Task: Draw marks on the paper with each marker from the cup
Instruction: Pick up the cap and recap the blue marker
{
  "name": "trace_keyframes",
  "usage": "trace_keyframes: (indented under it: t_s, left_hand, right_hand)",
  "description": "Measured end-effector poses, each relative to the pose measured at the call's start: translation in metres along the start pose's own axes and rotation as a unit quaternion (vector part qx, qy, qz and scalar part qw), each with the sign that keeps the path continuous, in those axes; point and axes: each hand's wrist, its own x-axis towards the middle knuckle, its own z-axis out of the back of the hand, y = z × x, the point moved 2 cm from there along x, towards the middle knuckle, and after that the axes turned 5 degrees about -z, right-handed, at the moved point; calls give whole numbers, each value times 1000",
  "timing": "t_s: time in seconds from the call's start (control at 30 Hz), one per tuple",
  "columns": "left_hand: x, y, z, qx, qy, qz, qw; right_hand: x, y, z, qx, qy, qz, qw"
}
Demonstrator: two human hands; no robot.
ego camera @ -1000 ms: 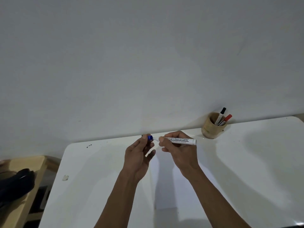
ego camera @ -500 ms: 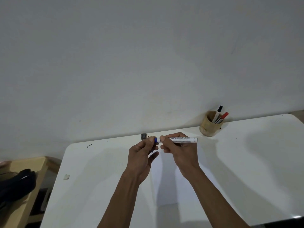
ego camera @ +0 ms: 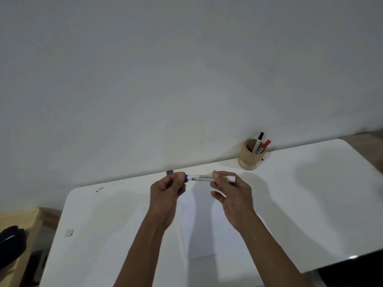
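Observation:
I hold a white marker with a blue cap [ego camera: 204, 177] level above the table, between both hands. My left hand [ego camera: 169, 190] pinches the blue cap end. My right hand [ego camera: 231, 192] grips the white barrel with thumb and forefinger, its other fingers spread. A white sheet of paper [ego camera: 204, 228] lies on the table below my hands. At the back right stands a round wooden cup [ego camera: 247, 157] with a black-capped marker [ego camera: 259, 139] and a red-capped marker [ego camera: 264, 146] in it.
The white table [ego camera: 310, 204] runs against a plain white wall. A small grey object [ego camera: 169, 172] sits at the table's far edge behind my left hand. A wooden stand with a black item [ego camera: 10, 243] is at the left, below table level.
The blue cap and the barrel have come together: a gap showed between them a second ago. My right hand has slid a little right along the barrel and loosened its lower fingers.

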Motion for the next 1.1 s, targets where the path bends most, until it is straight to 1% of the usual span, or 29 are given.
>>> trace_keyframes:
  t_s: [0.07,0.1,0.17,0.23,0.37,0.47,0.5,0.57,0.67,0.77,0.8,0.9,0.97,1.1]
  left_hand:
    - [6,-4,-7,31,18,-16,999]
    - [9,-6,-14,53,35,-25,998]
    - [14,-9,-32,104,65,-52,991]
    - [19,-11,-54,148,82,-79,983]
    - [24,-12,-102,230,126,-136,955]
    - [27,-8,-137,261,152,-161,940]
    - [28,-6,-148,267,155,-163,937]
    - [33,0,-165,276,149,-156,937]
    - [44,13,-180,292,117,-134,940]
    - [54,32,-191,345,80,-116,928]
    - [58,38,-197,361,72,-112,923]
    - [70,59,-213,398,67,-100,909]
    - [77,72,-222,410,71,-88,905]
    - [87,91,-231,413,60,-58,907]
  right_hand:
    - [4,11,16,-128,-25,47,990]
    - [7,16,22,-199,-27,77,977]
    - [13,24,32,-323,-23,141,936]
    - [18,30,41,-409,-21,186,893]
    - [28,44,61,-467,-8,212,859]
    - [40,58,73,-500,3,242,832]
    - [46,64,77,-498,2,249,830]
    - [58,78,88,-467,-13,258,846]
    - [82,107,103,-418,-57,275,864]
    - [110,133,113,-352,-94,293,884]
    - [119,139,116,-341,-99,302,884]
    - [144,145,118,-361,-109,316,871]
    - [157,142,121,-378,-109,295,871]
    - [174,127,128,-406,-93,261,871]
